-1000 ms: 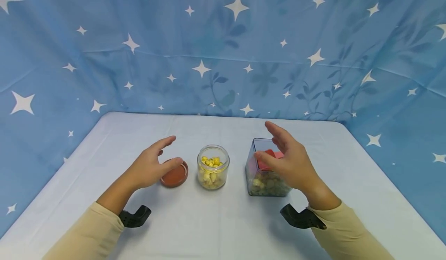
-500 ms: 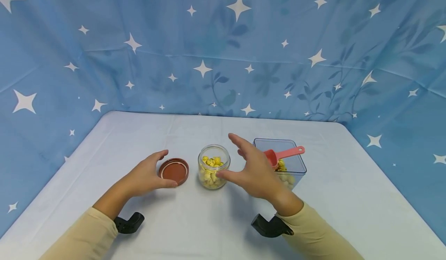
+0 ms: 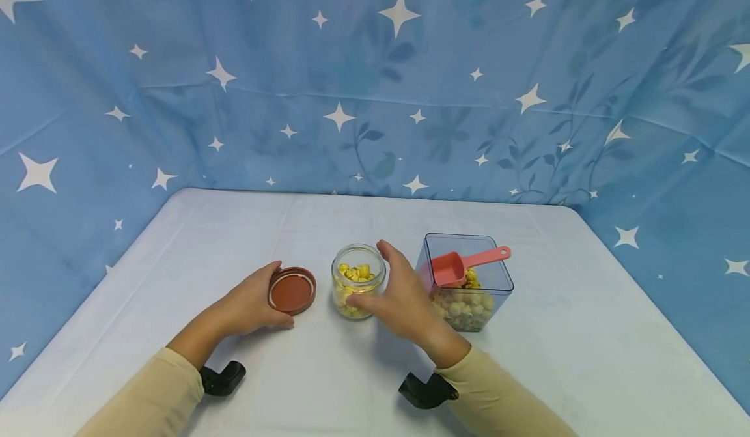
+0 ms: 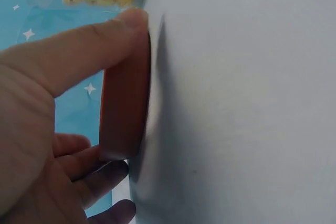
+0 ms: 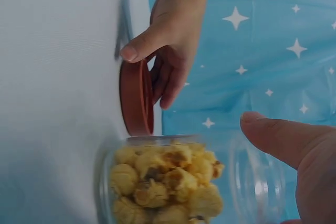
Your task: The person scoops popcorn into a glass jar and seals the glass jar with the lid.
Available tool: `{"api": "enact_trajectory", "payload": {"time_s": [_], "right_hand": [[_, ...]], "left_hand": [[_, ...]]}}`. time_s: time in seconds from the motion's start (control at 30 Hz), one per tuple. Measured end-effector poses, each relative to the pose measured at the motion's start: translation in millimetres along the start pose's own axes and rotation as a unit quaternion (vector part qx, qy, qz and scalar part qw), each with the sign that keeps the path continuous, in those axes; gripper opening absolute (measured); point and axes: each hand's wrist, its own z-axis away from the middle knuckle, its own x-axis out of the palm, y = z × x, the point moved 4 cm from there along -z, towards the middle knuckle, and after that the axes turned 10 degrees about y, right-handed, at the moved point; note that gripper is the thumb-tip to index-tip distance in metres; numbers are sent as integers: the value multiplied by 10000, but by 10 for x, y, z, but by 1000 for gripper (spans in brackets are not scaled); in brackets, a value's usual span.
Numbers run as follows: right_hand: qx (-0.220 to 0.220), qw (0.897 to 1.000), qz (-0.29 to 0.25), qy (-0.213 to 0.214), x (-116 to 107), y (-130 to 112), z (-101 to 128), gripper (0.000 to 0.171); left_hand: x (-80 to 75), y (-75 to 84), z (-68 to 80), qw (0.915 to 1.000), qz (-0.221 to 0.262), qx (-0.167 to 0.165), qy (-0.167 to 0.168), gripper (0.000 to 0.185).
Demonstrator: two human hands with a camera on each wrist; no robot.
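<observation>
My left hand [image 3: 249, 307] curls round the near edge of a round, reddish-brown lid [image 3: 292, 290], thumb on one side of its rim and fingers on the other; from the left wrist view the lid [image 4: 125, 103] looks smooth and matte, a shallow disc with a low straight wall, its edge against the bench [image 3: 328, 385]. I cannot tell whether it lies flat or is slightly tipped. My right hand [image 3: 401, 300] wraps half open round the small glass jar [image 3: 358, 281], thumb against its near side and fingers reaching over the far side, touching the glass. The jar is round, clear and squat, with a thick rolled rim and an open mouth, and it stands upright on the bench just to the right of the lid. It is nearly full of knobbly yellow popcorn [image 5: 168, 184], puffed and irregular, some pieces browner than others. Just to the right of my right hand stands a square, clear plastic container [image 3: 469, 287] with straight walls and rounded corners, holding more pale, lumpy popcorn low down. A pink plastic scoop [image 3: 463, 266] rests inside it, bowl down and its flat handle sticking out over the right rim. The bench is covered by a smooth, pale, faintly creased cloth. Behind hangs a blue fabric backdrop [image 3: 375, 79] printed with white stars and faint leaves.
</observation>
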Motion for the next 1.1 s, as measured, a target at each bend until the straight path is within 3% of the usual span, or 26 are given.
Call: {"api": "enact_trajectory", "payload": {"time_s": [0.2, 0.33, 0.63, 1.1], "right_hand": [[368, 9991, -193, -34, 85, 107, -14, 103], [388, 9989, -245, -41, 108, 148, -23, 102], [322, 9991, -285, -8, 118, 173, -42, 101], [378, 9990, -245, -70, 138, 211, -51, 101]], "left_hand": [[-5, 14, -11, 9997, -123, -211, 34, 111], [-38, 44, -21, 9997, -57, -194, 128, 109], [-149, 305, -33, 9977, 117, 460, 480, 102], [-285, 617, 24, 9892, 512, 927, 1017, 97]]}}
